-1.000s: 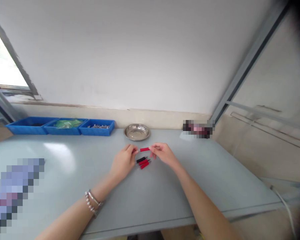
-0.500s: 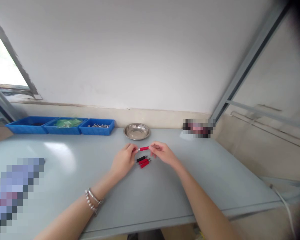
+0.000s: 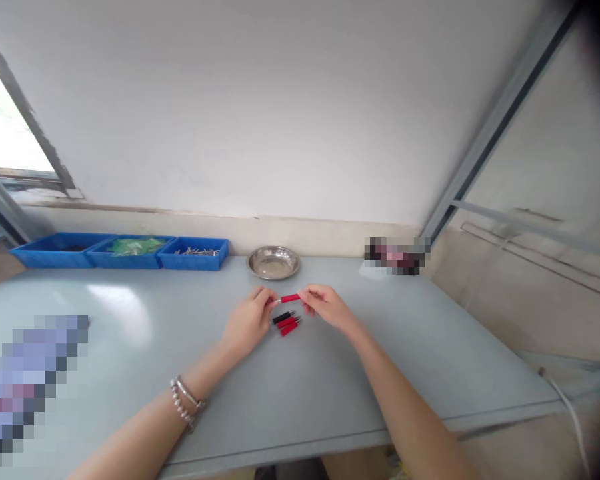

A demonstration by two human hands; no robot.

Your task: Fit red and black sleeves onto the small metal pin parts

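Red in colour, the upper pen [image 3: 289, 298] was located between the two hands, above the surface [image 3: 290, 400], roughly level in the head view. The left hand [image 3: 247, 321] pinched the slim, pale end at the left of the barrel; its grip was clenched on that end. The right hand [image 3: 327, 307] grasped the opposite end between thumb and fingers, partly concealing it. Two bracelets [image 3: 183, 402] encircled the left wrist.

Just below the hands, a black pen [image 3: 282, 318] and two red pens [image 3: 290, 327] lay side by side at a slant, metallic tips toward the upper right. A stainless-steel dish [image 3: 273, 265] rested beyond the hands, near the wall [image 3: 300, 133]. To its left, three blue plastic bins [image 3: 195, 262] stood in a row: the right one contained slender silvery parts [image 3: 200, 252]; the middle one, green plastic film [image 3: 137, 247].
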